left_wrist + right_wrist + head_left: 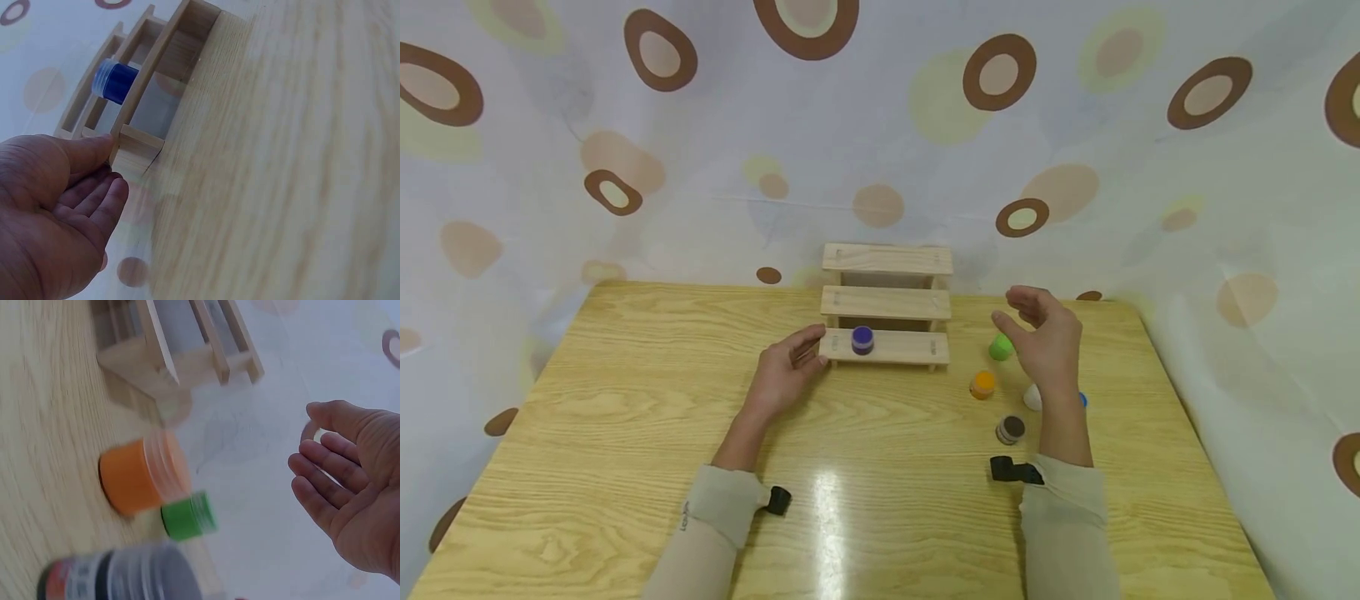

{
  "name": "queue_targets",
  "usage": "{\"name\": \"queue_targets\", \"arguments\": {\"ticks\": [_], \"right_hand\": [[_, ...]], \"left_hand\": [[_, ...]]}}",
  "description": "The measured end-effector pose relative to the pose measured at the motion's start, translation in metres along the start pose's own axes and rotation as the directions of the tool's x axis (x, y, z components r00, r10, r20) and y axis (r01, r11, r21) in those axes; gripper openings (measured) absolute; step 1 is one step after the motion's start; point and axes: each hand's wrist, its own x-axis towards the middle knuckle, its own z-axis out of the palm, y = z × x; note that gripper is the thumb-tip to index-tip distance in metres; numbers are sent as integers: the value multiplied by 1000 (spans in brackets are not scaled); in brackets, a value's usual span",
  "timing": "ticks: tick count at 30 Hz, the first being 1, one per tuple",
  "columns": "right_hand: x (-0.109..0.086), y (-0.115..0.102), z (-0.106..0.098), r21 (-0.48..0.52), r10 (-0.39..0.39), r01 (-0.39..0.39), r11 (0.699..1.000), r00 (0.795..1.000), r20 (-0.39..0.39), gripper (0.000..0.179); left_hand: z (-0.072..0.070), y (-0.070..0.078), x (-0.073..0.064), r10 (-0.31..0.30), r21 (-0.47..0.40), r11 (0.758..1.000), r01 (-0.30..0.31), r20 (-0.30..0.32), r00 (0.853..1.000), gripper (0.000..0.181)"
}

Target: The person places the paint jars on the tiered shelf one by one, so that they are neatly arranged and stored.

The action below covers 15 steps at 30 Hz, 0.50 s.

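Note:
A pale wooden three-step rack (886, 302) stands at the back of the table. On its lowest step sits a small purple-blue jar (862, 340), whose clear lid shows in the left wrist view. My left hand (782, 377) holds the left end of that step with thumb and fingers; the index finger is hidden in the left wrist view (62, 206). Over the table right of the rack, my right hand (1047, 342) is raised with fingers loosely bent and nothing in it. Near it stand a green jar (1001, 347) and an orange jar (982, 385).
A dark brown jar (1011, 429) stands closer to me. A white jar (1033, 397) and a blue one (1083, 400) are partly hidden by the right wrist. Behind the table (625, 433) hangs a patterned white cloth (865, 117).

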Motion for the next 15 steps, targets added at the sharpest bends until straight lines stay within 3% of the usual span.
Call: {"name": "queue_targets", "arguments": {"ticks": [7, 15], "right_hand": [[2, 25, -15, 13, 44, -43, 999, 999, -13, 43], [1, 44, -17, -29, 64, -62, 998, 995, 74, 46]], "left_hand": [[-1, 1, -1, 0, -7, 1000, 0, 1, 1000, 50], [-1, 2, -1, 4, -9, 1000, -4, 5, 1000, 50]]}}
